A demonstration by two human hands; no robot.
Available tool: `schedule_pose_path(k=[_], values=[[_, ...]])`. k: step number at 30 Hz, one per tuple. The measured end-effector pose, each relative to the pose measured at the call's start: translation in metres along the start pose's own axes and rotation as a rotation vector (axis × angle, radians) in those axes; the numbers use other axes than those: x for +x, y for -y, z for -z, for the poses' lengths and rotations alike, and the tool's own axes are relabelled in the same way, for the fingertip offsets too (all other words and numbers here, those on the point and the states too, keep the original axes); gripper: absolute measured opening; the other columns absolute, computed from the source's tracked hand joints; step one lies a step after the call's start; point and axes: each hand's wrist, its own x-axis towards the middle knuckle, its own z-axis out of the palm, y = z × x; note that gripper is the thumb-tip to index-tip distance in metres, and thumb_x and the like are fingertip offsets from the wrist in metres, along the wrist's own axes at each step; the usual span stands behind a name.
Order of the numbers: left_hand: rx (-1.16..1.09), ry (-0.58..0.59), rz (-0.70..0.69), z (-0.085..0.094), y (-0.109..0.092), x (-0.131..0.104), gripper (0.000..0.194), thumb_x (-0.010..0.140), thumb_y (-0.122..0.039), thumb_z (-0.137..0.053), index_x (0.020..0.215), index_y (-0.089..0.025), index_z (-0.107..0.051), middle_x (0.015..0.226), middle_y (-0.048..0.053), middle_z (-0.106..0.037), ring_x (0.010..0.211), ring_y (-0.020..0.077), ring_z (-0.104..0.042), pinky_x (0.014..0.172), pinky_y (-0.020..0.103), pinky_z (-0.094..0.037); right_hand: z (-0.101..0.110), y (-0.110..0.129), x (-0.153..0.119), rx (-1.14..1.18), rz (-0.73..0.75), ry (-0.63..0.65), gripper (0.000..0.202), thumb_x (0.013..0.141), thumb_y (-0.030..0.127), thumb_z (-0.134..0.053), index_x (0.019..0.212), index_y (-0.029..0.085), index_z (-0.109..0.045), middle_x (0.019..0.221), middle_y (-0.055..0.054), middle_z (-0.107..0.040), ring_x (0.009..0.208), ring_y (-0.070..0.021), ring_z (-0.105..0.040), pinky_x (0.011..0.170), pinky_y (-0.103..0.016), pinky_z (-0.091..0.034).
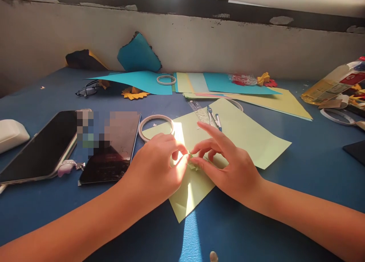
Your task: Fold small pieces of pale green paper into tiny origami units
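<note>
Across the broad, dark blue tabletop [142, 231] we go, and there's the large pale green paper sheet [251, 136], lying askew beneath the action! Off to its left, a flat black rectangular phone [114, 155]. Now the hands: left hand [159, 167] pinching with thumb and forefinger, right hand [234, 170] meeting it, thumb and a curled finger closed, index raised clear. Just beyond the left, a round beige tape roll [142, 129]. And smallest, the crumpled pale green paper piece [194, 166], gripped between both hands' fingertips above the sheet!
</note>
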Motion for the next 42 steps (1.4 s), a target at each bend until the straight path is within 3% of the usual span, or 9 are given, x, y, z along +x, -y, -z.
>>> schedule_pose_path(k=[9,15,19,23,26,31,36,38,42], values=[[0.038,-0.123,-0.208,0.003,0.001,-0.006,0.011,0.078,-0.014,-0.048,0.074,-0.014,-0.058,0.069,0.002,-0.052,0.071,0.0155,-0.050,0.059,0.026,-0.039,0.004,0.004,0.002,0.025,0.061,-0.016,0.058,0.078,0.007,-0.052,0.130,0.026,-0.033,0.079,0.003,-0.066,0.062,-0.0090,-0.057,0.058,-0.022,-0.052],[0.110,-0.112,-0.296,0.005,0.001,-0.004,0.013,0.078,-0.014,-0.046,0.073,-0.012,-0.057,0.071,0.005,-0.054,0.072,0.0170,-0.048,0.062,0.029,-0.040,0.004,0.005,0.002,0.054,0.091,0.004,0.055,0.080,0.006,-0.048,0.129,0.025,-0.033,0.080,0.002,-0.065,0.065,-0.0097,-0.058,0.060,-0.024,-0.052],[0.044,-0.091,-0.143,0.007,-0.004,-0.006,0.010,0.077,-0.018,-0.048,0.077,-0.014,-0.057,0.073,0.004,-0.056,0.071,0.0172,-0.051,0.061,0.029,-0.042,0.003,0.008,0.002,0.042,0.102,-0.030,0.054,0.079,0.006,-0.048,0.128,0.024,-0.035,0.077,0.002,-0.063,0.064,-0.0105,-0.057,0.059,-0.025,-0.052],[-0.205,0.025,0.133,0.010,-0.011,-0.006,0.017,0.080,-0.031,-0.048,0.083,-0.019,-0.060,0.077,0.001,-0.061,0.055,0.0111,-0.051,0.047,0.023,-0.041,0.003,0.011,0.003,0.011,0.106,-0.087,0.053,0.079,0.005,-0.048,0.127,0.024,-0.036,0.076,0.002,-0.063,0.065,-0.0111,-0.058,0.060,-0.025,-0.052],[-0.337,0.034,0.244,0.011,-0.013,-0.004,0.020,0.079,-0.036,-0.050,0.082,-0.022,-0.065,0.078,0.000,-0.065,0.048,0.0091,-0.052,0.041,0.021,-0.040,0.002,0.013,0.003,-0.004,0.116,-0.097,0.052,0.080,0.007,-0.048,0.127,0.025,-0.035,0.076,0.002,-0.064,0.064,-0.0113,-0.057,0.060,-0.026,-0.052],[-0.416,-0.035,0.156,0.008,-0.011,-0.004,0.014,0.076,-0.026,-0.056,0.084,-0.021,-0.068,0.081,0.001,-0.070,0.064,0.0139,-0.063,0.050,0.022,-0.048,0.002,0.014,0.002,0.004,0.116,-0.127,0.054,0.079,0.007,-0.049,0.128,0.024,-0.035,0.074,0.002,-0.062,0.062,-0.0114,-0.056,0.061,-0.027,-0.052],[-0.320,-0.109,0.010,0.005,-0.009,-0.007,0.019,0.074,-0.014,-0.055,0.085,-0.020,-0.070,0.075,0.003,-0.070,0.070,0.0160,-0.063,0.057,0.025,-0.049,0.002,0.016,0.002,0.053,0.084,-0.129,0.055,0.079,0.006,-0.049,0.128,0.023,-0.034,0.072,0.003,-0.060,0.060,-0.0110,-0.055,0.064,-0.027,-0.053],[-0.320,-0.105,0.033,0.007,-0.010,-0.007,0.019,0.074,-0.015,-0.057,0.085,-0.021,-0.071,0.076,0.003,-0.070,0.071,0.0170,-0.063,0.056,0.026,-0.048,0.002,0.017,0.002,0.079,0.063,-0.127,0.055,0.079,0.007,-0.049,0.129,0.025,-0.033,0.072,0.003,-0.060,0.061,-0.0115,-0.057,0.064,-0.028,-0.054],[-0.430,-0.019,0.209,0.013,-0.014,-0.005,0.017,0.074,-0.028,-0.059,0.084,-0.022,-0.072,0.080,0.002,-0.071,0.073,0.0192,-0.063,0.057,0.029,-0.049,0.002,0.018,0.002,0.101,0.051,-0.133,0.056,0.079,0.007,-0.051,0.129,0.026,-0.033,0.072,0.003,-0.061,0.061,-0.0119,-0.059,0.066,-0.029,-0.054]])
